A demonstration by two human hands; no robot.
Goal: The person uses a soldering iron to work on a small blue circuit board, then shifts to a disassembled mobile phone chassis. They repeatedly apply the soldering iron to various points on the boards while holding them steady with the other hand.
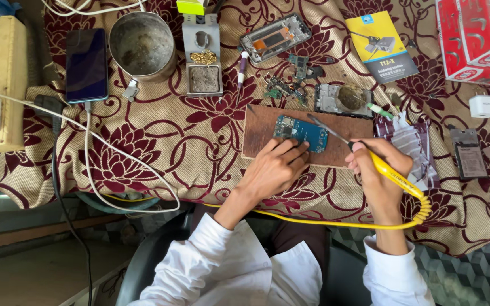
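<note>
Your left hand [273, 170] has its fingers [291, 149] stretched out fairly flat and close together, tips pressing on the near edge of the blue circuit board [301, 132] to pin it down. Nothing is gripped there, it's just a hold-down. Your right hand [378, 164] is curled tight around the yellow soldering iron [389, 173], pen-style, fingers fully wrapped on the handle. The thin metal tip runs up and left, ending over the upper right part of the board; I can't tell if it's actually touching.

Both forearms come up from the bottom in white sleeves, wrists bent slightly inward so the hands nearly meet over the board. The iron's yellow coiled cord [313, 218] loops off the desk edge under your arms.

The board sits on a small brown wooden block [262, 136] in the middle of the desk [199, 147], which is covered in a beige cloth with maroon flowers. Further back there's a dented metal cup [142, 45], a grey iron stand with brass wool [202, 56], a stripped phone frame [275, 37], loose board bits, and a dark phone [86, 65] charging on a white cable at the left. A yellow leaflet [381, 46] and a red box [474, 39] sit far right.
</note>
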